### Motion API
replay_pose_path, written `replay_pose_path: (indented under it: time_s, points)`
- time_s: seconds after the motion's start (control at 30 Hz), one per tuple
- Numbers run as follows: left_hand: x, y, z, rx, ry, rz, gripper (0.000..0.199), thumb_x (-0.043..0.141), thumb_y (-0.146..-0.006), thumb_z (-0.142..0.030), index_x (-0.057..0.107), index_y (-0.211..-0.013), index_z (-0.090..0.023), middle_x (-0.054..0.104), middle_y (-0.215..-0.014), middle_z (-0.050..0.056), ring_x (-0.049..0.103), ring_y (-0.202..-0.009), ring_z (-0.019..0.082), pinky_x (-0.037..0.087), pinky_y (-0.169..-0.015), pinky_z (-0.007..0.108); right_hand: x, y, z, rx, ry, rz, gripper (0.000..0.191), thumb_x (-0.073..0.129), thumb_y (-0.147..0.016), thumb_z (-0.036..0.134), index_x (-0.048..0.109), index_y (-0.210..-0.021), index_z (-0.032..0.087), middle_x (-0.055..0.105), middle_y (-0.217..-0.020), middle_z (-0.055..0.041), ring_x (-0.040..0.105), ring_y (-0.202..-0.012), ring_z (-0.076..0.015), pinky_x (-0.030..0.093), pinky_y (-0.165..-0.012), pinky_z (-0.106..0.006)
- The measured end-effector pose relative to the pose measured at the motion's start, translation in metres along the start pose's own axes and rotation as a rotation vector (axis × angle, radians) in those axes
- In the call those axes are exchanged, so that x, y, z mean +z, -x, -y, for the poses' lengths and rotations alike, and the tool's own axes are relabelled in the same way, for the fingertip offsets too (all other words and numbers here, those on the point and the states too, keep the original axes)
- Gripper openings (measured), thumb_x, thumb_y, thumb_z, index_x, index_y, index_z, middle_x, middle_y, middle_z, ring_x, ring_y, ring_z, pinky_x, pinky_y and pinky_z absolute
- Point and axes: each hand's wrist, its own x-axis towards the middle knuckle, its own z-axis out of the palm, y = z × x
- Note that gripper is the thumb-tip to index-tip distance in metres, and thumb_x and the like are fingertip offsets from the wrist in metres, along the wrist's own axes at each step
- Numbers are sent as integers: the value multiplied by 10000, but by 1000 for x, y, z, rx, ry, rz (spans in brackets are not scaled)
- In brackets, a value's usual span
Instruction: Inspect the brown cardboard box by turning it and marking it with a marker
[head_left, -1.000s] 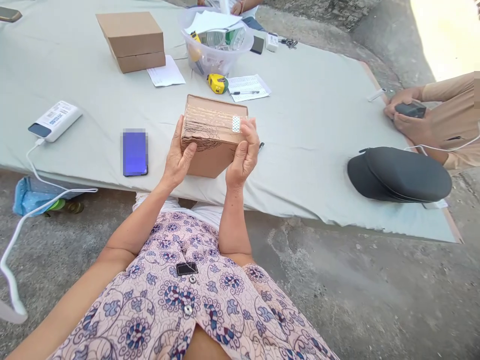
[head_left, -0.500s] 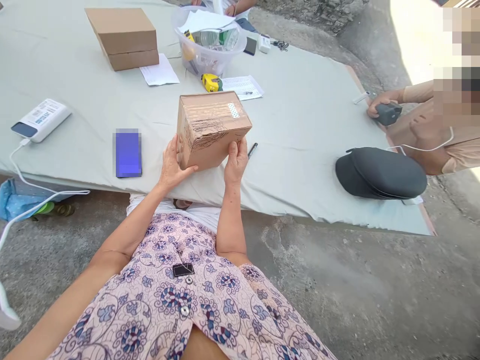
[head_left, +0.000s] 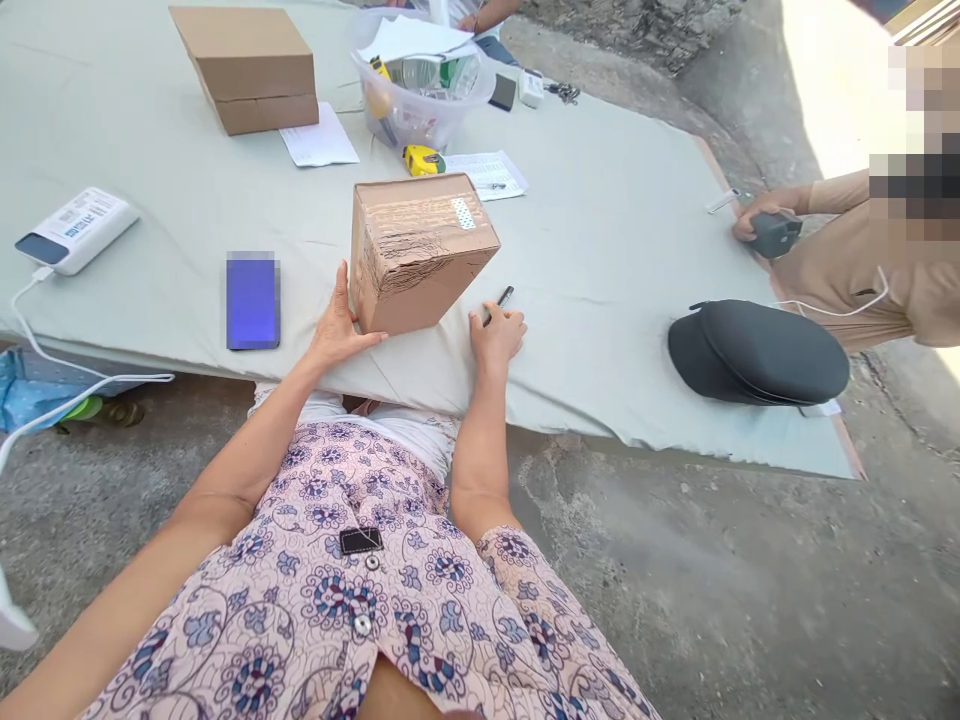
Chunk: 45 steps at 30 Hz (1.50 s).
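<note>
A brown cardboard box [head_left: 427,260] stands on the cloth-covered table in front of me, with dark scribbled pen lines along its edge and a small patterned label on top. My left hand [head_left: 343,328] holds its near left corner, thumb along the front and fingers against the left side. Just right of the box, my right hand [head_left: 497,328] rests on the cloth with its fingers closed round a black pen [head_left: 507,296]. The pen's far end sticks out beyond the fingers.
Beyond the box lie a yellow tape measure [head_left: 423,160], printed sheets [head_left: 487,172] and a filled plastic basket [head_left: 420,120]. A larger carton [head_left: 262,80] sits far left. Nearer are a phone [head_left: 253,302], a power bank [head_left: 78,230] and a black case [head_left: 757,350]. Other people sit at the edges.
My right hand has left the box's right side and moved down and right to the pen, closing on it. My left hand stays on the box.
</note>
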Motion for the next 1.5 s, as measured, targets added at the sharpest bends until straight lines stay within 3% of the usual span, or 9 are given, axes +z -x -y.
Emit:
replay_pose_path:
  time_s: [0.2,0.33,0.43,0.63,0.83,0.97,1.07,1.33,1.5]
  points:
    - [-1,4,-8,-99,-174,21,1309,757,-710,-772,54,-1686,-255,413,-1640,211,706,-1008,276,541,-989,437,-2,8,-10,20,-183,34,358,465,-880,136,755,-1085,188,622,-902,-64,589,-884,-213,489,-896,-367]
    - [1,6,-21,-145,-273,33,1175,703,-772,-754,191,-1668,-192,432,-1618,217,692,-999,280,532,-989,433,-7,22,-15,132,-857,107,226,521,-855,230,692,-1001,206,583,-755,29,513,-672,-127,459,-686,-259]
    - [1,6,-25,-144,-292,38,1143,667,-792,-767,216,-1658,-172,453,-1594,211,687,-1036,303,525,-992,454,-12,38,-11,165,-1367,274,190,670,-803,300,649,-982,240,621,-785,45,518,-625,-85,440,-603,-211]
    - [-1,5,-23,-120,-277,15,1141,687,-779,-772,246,-1645,-176,494,-1555,222,689,-1001,286,523,-995,442,-27,59,6,133,-1755,456,136,685,-882,385,671,-968,281,638,-802,33,540,-626,-86,505,-567,-216]
    - [2,6,-17,-98,-268,-2,1090,688,-788,-754,280,-1636,-203,495,-1566,211,697,-953,269,531,-990,441,-39,64,6,7,-1801,418,237,732,-836,324,724,-1072,314,685,-892,11,591,-707,-102,552,-595,-229]
    - [3,6,-15,-91,-268,-10,1088,683,-787,-760,291,-1632,-199,500,-1564,216,699,-957,274,532,-997,453,-44,70,8,-71,-1718,310,419,832,-703,235,726,-1098,323,686,-930,26,606,-755,-98,561,-629,-224]
    - [2,6,-17,-93,-270,-6,1093,673,-788,-769,297,-1626,-177,505,-1556,225,698,-962,279,533,-1000,466,-48,77,16,-82,-1636,191,477,885,-643,299,716,-1089,300,664,-914,40,606,-745,-80,544,-626,-209]
    - [3,8,-22,-90,-250,7,1064,643,-821,-752,269,-1633,-175,472,-1592,215,669,-1152,324,525,-1032,465,-60,99,26,-177,-1262,-50,339,776,-772,494,629,-946,242,522,-667,91,548,-586,-73,460,-591,-227]
    - [4,8,-21,-69,-253,9,1032,639,-834,-730,280,-1628,-178,453,-1616,201,603,-1304,347,528,-1043,456,-67,118,41,-447,-1170,-189,311,664,-877,542,597,-841,241,501,-673,65,540,-578,-102,458,-605,-276]
